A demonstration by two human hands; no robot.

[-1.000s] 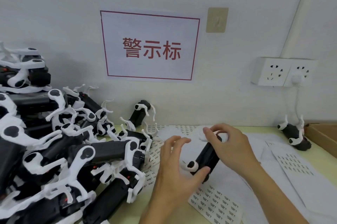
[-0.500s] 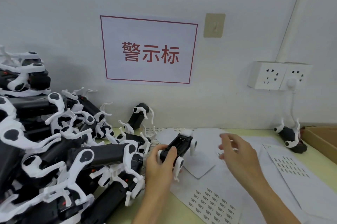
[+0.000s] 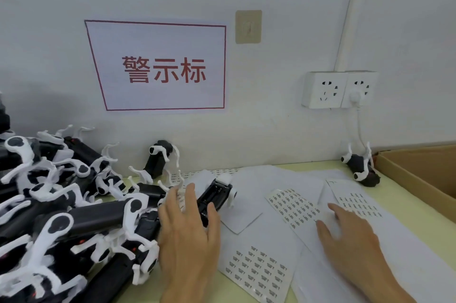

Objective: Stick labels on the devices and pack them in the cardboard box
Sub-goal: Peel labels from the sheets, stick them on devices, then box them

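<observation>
1. The device (image 3: 214,197), black with white end fittings, lies on white paper near the middle of the table (image 3: 392,194), one end towards the wall.
2. The left hand (image 3: 188,231) lies over the near end of the device with fingers spread and nearly straight; the fingers are not curled round it, and whether the palm touches it cannot be told.
3. The right hand (image 3: 345,233) rests flat, fingers extended, on a label sheet (image 3: 291,205) to the right of the device; it holds nothing.
4. A second label sheet (image 3: 256,270) lies nearer the person, between the two forearms; a third (image 3: 355,200) lies just past the right fingertips.
5. A pile of devices (image 3: 64,206) fills the left side of the table, touching the left hand's side.
6. One device (image 3: 158,160) leans against the wall behind the pile; another (image 3: 360,167) lies at the right, near the cardboard box (image 3: 419,174).
7. The cardboard box sits at the table's right edge, open at the top.
8. A sign (image 3: 160,67) with red characters and a double socket (image 3: 339,89) hang on the wall.
</observation>
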